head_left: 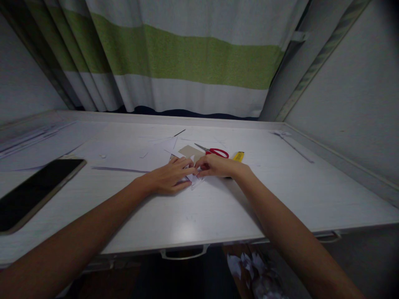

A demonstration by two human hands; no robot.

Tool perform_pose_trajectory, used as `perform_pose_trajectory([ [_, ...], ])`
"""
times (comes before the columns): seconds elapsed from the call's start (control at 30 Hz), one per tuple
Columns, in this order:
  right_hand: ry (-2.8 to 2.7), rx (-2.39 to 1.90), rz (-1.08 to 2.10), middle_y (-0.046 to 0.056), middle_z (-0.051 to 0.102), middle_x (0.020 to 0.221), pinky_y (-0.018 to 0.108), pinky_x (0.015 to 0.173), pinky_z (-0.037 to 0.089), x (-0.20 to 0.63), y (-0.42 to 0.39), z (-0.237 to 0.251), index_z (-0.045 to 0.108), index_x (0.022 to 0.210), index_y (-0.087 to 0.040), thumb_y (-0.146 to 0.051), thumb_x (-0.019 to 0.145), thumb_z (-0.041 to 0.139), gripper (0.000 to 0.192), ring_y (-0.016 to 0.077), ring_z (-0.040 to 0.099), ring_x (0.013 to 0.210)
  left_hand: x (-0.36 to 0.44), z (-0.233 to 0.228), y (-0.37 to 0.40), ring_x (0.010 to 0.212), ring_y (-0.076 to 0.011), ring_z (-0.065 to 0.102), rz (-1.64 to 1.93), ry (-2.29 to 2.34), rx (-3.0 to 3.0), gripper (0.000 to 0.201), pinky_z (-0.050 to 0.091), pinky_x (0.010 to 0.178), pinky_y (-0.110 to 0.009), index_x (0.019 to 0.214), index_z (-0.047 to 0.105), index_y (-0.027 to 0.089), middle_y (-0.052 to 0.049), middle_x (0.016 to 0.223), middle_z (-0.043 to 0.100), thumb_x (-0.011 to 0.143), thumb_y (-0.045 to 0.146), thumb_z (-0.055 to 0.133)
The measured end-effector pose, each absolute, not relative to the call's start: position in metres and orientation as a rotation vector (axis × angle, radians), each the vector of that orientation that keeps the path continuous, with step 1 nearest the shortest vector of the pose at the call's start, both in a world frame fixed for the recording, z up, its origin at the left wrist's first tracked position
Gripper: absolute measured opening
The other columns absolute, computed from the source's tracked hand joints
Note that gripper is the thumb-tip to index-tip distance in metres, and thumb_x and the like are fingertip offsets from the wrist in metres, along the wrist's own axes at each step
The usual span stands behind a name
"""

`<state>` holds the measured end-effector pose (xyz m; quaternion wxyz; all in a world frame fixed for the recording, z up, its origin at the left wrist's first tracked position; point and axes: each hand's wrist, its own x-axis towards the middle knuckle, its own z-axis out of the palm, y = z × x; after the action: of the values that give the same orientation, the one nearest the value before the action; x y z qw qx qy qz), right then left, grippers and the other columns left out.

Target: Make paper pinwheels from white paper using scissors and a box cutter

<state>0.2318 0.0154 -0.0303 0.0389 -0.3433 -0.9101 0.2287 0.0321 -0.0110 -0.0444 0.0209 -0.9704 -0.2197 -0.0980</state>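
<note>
At far left on the white surface, loose paper, with a dark-screened phone nearer the front edge. Next, white sheets, then the left hand, fingers parted and resting over a small white paper piece. Between both hands, low against the surface, that same piece; just beyond, beige card. Then the right hand, thumb and fingertips pinched on the piece, with red-handled scissors just behind. Beside these, a yellow object; at far right, a thin strip.
</note>
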Motion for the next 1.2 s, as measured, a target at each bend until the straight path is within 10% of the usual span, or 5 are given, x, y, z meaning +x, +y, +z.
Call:
perform_pose_trajectory([
  [1.2,-2.763,-1.079,0.698,0.004,0.060,0.082,0.021,0.061,0.036,0.231,0.017,-0.031,0.060,0.096,-0.018,-0.029,0.069,0.058,0.030,0.0111,0.051,0.069,0.044,-0.050,-0.010,0.053,-0.0085,0.049,-1.132,-1.558,-2.869,0.016,0.038,0.051,-0.020,0.082,0.056,0.014,0.000,0.066,0.060,0.068,0.021,0.055],
])
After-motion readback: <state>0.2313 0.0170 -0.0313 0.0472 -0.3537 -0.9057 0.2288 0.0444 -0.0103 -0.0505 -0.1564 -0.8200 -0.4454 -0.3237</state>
